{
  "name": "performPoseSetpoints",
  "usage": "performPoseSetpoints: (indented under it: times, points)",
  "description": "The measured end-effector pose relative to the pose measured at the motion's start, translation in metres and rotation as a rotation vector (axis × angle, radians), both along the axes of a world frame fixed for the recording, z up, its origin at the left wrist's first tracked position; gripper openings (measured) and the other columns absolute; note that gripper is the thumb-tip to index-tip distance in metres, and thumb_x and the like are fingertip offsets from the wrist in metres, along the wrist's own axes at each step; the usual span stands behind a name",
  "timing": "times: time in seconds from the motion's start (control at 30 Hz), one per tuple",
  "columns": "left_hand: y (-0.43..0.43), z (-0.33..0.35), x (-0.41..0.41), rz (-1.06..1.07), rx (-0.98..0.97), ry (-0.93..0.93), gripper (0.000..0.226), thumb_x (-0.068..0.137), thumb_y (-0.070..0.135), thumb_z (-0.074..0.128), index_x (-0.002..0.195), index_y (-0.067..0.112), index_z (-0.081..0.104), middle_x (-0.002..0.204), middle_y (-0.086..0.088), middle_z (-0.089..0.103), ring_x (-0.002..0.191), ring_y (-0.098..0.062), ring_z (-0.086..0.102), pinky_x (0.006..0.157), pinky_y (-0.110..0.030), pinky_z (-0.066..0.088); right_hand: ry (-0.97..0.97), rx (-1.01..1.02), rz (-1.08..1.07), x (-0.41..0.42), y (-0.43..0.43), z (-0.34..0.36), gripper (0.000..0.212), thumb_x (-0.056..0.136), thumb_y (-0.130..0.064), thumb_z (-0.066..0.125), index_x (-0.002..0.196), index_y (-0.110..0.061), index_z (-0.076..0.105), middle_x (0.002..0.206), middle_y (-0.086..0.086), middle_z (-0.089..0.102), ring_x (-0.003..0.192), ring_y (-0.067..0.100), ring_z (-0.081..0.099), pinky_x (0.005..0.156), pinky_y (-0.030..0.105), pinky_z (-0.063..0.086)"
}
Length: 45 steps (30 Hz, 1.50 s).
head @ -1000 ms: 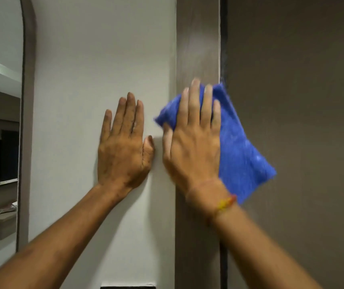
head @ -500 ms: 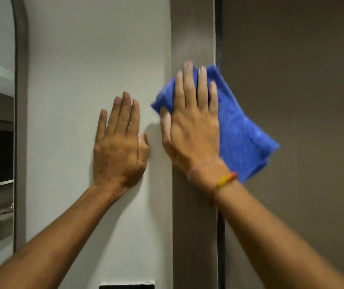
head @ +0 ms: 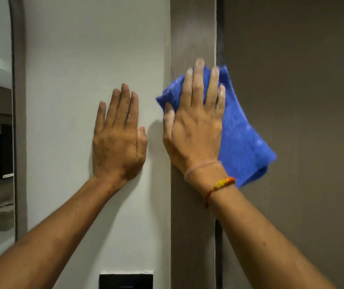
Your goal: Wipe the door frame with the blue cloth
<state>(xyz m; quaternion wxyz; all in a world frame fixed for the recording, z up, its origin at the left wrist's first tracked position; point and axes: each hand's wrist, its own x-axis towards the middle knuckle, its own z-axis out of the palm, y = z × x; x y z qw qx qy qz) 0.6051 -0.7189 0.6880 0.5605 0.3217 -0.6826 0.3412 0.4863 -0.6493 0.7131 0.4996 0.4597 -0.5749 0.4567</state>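
Right hand [head: 194,130] flat, fingers together, pressing blue cloth [head: 242,140] on door frame [head: 192,226]; left hand [head: 118,142] at 9 o'clock, fingers together, flat on wall [head: 83,59]

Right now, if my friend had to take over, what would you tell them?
Left hand: flat and open on the pale grey wall, holding nothing.
Right hand: open palm pressing the fluffy blue cloth on the brown wood-grain door frame.
The cloth spills right over the dark gap onto the brown door.
Done: can't tell how much is wiped.
Left: the frame above and below the cloth.
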Motion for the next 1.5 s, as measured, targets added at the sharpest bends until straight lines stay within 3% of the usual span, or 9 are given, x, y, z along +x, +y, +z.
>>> performPoseSetpoints:
  times: [0.17,0.3,0.43,0.67,0.9,0.97,1.13,1.37,1.5]
  points:
    - [0.001,-0.001,0.001,-0.01,-0.009,-0.007,0.063,0.089,0.028,0.025,0.147,0.006,0.011,0.157,-0.015,0.011,0.146,-0.025,0.006,0.119,-0.045,0.008,0.065,0.134,-0.018,0.008,0.015,-0.138,0.077,0.084,-0.037,0.046,0.147,-0.006,0.014,0.157,0.015,0.011,0.144,0.037,0.005,0.116,0.047,0.006]
    - [0.0,0.0,0.003,-0.001,-0.002,-0.029,0.064,0.09,0.029,0.024,0.148,0.007,0.009,0.157,-0.015,0.009,0.146,-0.025,0.004,0.119,-0.045,0.007,0.175,0.126,-0.045,0.001,0.011,-0.057,0.074,0.087,-0.04,0.043,0.146,-0.006,0.015,0.157,0.018,0.012,0.143,0.038,0.005,0.116,0.047,0.0]
    - [0.0,0.0,0.003,0.012,0.0,-0.033,0.063,0.091,0.03,0.025,0.147,0.007,0.01,0.157,-0.016,0.009,0.146,-0.027,0.005,0.119,-0.046,0.007,0.059,0.053,-0.043,0.001,0.003,0.05,0.071,0.092,-0.041,0.034,0.147,-0.006,0.008,0.159,0.016,0.004,0.145,0.038,-0.001,0.118,0.047,-0.002]
    - [0.0,0.0,0.004,-0.006,-0.016,-0.034,0.063,0.09,0.028,0.026,0.147,0.006,0.012,0.157,-0.016,0.011,0.145,-0.026,0.007,0.119,-0.045,0.008,0.081,0.118,-0.005,0.005,0.014,-0.118,0.077,0.084,-0.038,0.044,0.147,-0.007,0.014,0.157,0.016,0.012,0.144,0.036,0.003,0.117,0.047,0.005]
    - [0.004,-0.009,-0.008,0.021,0.043,0.075,0.062,0.092,0.03,0.023,0.148,0.007,0.01,0.157,-0.014,0.01,0.146,-0.026,0.006,0.119,-0.045,0.007,0.128,0.033,-0.048,-0.003,0.003,0.014,0.071,0.087,-0.039,0.04,0.146,-0.004,0.018,0.157,0.018,0.015,0.144,0.04,0.008,0.117,0.049,0.004]
    - [0.004,-0.009,-0.009,0.026,0.045,0.063,0.062,0.092,0.031,0.023,0.148,0.007,0.009,0.158,-0.014,0.009,0.146,-0.026,0.005,0.118,-0.045,0.006,0.074,0.017,-0.003,0.001,0.002,0.008,0.07,0.089,-0.038,0.038,0.147,-0.005,0.015,0.158,0.017,0.012,0.145,0.038,0.004,0.119,0.048,0.003]
    - [0.001,-0.011,-0.006,0.026,0.024,0.017,0.063,0.092,0.03,0.024,0.148,0.007,0.007,0.158,-0.013,0.007,0.146,-0.024,0.004,0.119,-0.045,0.006,0.079,0.124,0.015,0.007,0.013,-0.102,0.074,0.087,-0.039,0.041,0.148,-0.008,0.013,0.158,0.014,0.011,0.145,0.035,0.002,0.118,0.049,0.005]
    - [0.002,-0.01,-0.007,0.008,0.022,-0.032,0.061,0.092,0.032,0.021,0.148,0.009,0.009,0.158,-0.012,0.009,0.146,-0.025,0.004,0.119,-0.045,0.006,0.043,0.024,-0.013,-0.006,0.006,0.042,0.069,0.089,-0.039,0.034,0.147,-0.008,0.014,0.159,0.015,0.01,0.145,0.037,0.003,0.118,0.051,0.002]
    - [0.002,-0.011,-0.007,-0.007,0.019,-0.027,0.061,0.092,0.03,0.023,0.148,0.009,0.011,0.158,-0.012,0.01,0.146,-0.024,0.005,0.119,-0.045,0.008,0.004,0.03,0.037,-0.003,0.005,-0.001,0.07,0.09,-0.039,0.035,0.148,-0.009,0.01,0.159,0.014,0.007,0.145,0.036,-0.001,0.118,0.054,0.006]
